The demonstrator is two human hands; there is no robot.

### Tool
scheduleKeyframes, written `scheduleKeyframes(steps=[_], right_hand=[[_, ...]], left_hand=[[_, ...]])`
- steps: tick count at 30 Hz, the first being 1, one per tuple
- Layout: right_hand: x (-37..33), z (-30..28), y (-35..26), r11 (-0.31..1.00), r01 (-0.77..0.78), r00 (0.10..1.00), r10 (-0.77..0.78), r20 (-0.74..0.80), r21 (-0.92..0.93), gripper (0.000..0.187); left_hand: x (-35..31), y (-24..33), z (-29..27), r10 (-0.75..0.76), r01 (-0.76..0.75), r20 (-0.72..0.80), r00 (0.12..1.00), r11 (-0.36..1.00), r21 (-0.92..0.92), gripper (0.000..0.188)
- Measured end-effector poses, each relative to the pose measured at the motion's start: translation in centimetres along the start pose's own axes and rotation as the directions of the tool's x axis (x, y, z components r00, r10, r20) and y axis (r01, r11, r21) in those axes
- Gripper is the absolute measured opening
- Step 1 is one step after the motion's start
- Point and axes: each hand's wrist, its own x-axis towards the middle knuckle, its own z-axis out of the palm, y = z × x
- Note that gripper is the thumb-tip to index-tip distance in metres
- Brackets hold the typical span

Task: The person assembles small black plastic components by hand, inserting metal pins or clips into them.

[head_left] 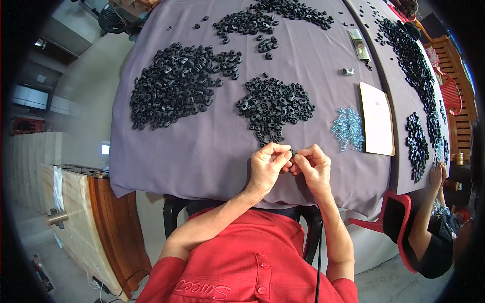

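Note:
My left hand [267, 166] and my right hand [313, 164] meet at the near edge of a table covered in grey-purple cloth [202, 146]. Their fingertips pinch one small black ring-shaped part [292, 153] between them. Just beyond my hands lies a heap of the same black parts [275, 106]. A small pile of shiny silver-blue metal pieces [347, 129] sits to the right of my right hand.
A bigger heap of black parts [177, 83] lies at the left, and more [273, 17] at the far end. A cream card [378, 118] lies right. Another person's hands [437, 174] work at a second table with black parts [417, 65]. A wooden cabinet [108, 227] stands lower left.

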Motion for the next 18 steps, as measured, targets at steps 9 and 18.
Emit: scheduleKeyframes(steps=[9, 18], right_hand=[[-0.5, 0.5, 0.2, 0.998, 0.063, 0.997, -0.063, -0.037, -0.015, 0.006], [0.0, -0.6, -0.6, 1.000, 0.006, 0.979, -0.011, 0.204, 0.027, 0.021]], left_hand=[[0.1, -0.1, -0.1, 0.004, -0.004, 0.016, 1.000, 1.000, -0.014, 0.012], [0.5, 1.5, -0.9, -0.145, 0.153, 0.118, 0.982, 0.986, -0.063, 0.029]])
